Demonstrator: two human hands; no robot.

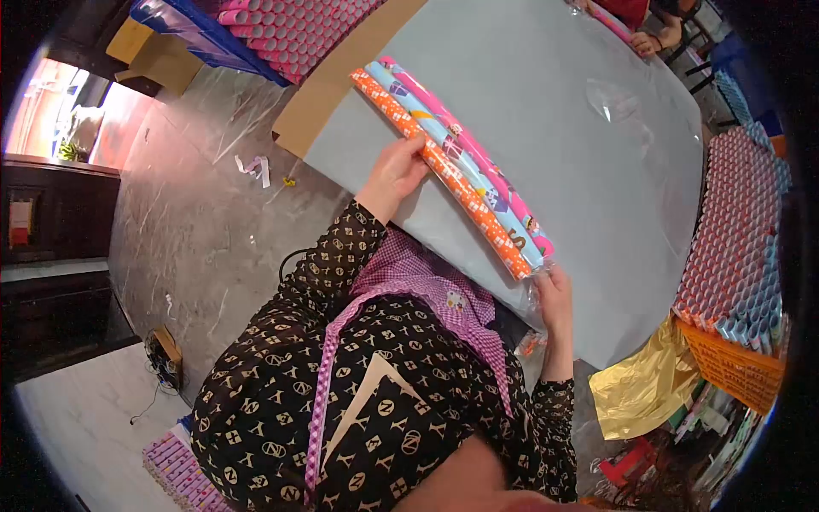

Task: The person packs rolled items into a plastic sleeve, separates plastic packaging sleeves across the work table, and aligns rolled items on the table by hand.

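Observation:
Three rolls of wrapping paper lie side by side over the near part of the table: an orange roll (463, 192) with white marks, a light blue roll (444, 141) and a pink roll (478, 154). My left hand (399, 171) grips the orange roll near its upper half, thumb on top and the other fingers mostly hidden beneath. At the rolls' lower right end, my right hand (554, 299) is closed on clear plastic film (536, 286) that shines around the ends. How far the film reaches along the rolls is hard to make out.
Grey table (589, 171) spreads ahead, with a cardboard strip (316, 102) along its left edge. Another person's hand (646, 43) is at the far side. Pink rolls (299, 34) fill a blue crate at upper left. An orange basket (734, 363) of rolls and gold sheeting (644, 375) are at right.

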